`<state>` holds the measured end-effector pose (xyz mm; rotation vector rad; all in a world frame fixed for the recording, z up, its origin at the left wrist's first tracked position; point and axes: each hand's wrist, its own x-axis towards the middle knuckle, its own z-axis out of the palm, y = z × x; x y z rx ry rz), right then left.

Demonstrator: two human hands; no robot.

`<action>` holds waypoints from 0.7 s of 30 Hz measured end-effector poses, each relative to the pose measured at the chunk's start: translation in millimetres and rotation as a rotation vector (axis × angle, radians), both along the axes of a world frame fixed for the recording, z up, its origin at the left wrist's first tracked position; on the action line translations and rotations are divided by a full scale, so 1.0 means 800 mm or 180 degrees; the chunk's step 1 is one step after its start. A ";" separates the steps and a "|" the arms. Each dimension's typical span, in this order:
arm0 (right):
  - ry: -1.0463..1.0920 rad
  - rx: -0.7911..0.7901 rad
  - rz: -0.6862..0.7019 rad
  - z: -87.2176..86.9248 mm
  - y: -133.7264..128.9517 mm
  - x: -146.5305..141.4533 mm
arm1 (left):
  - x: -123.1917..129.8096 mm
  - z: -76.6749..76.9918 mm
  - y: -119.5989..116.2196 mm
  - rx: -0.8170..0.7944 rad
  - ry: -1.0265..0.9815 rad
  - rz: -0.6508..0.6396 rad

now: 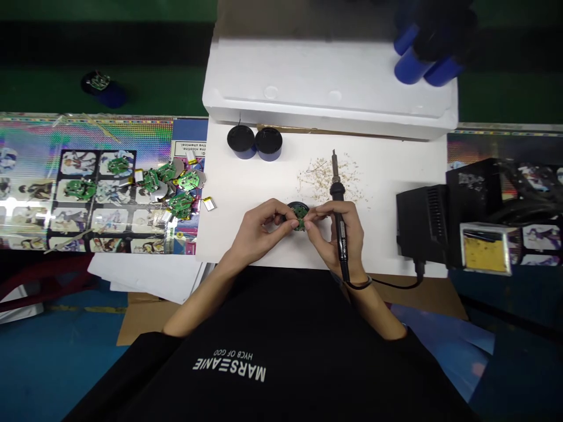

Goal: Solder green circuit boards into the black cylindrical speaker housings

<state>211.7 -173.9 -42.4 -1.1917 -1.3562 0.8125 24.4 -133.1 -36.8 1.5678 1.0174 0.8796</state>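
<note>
Between my two hands, a green circuit board (299,214) sits in a round dark housing over the white board (281,187). My left hand (268,227) pinches its left edge with thumb and index finger. On the right edge, the fingertips of my right hand (336,228) are closed on the same board. A black soldering iron (338,190) rests across my right hand, its tip pointing away from me. Past the tip and around it, bits of solder debris (321,176) are scattered.
Two dark round caps (241,140) stand at the back left. Green circuit boards and battery cells (180,205) lie farther left. A white foam box (329,76) borders the back, with blue cylinders (411,65) on it. The black soldering station (422,223) and yellow sponge tray (484,252) are right.
</note>
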 end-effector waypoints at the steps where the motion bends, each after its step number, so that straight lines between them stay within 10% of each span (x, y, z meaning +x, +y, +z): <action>1: 0.0017 0.0003 0.0003 0.001 0.000 0.000 | 0.000 0.001 0.000 0.0059 0.0029 -0.0002; 21: 0.0037 -0.0060 -0.0314 -0.006 -0.004 -0.001 | 0.004 0.002 0.000 0.0728 0.0091 0.0052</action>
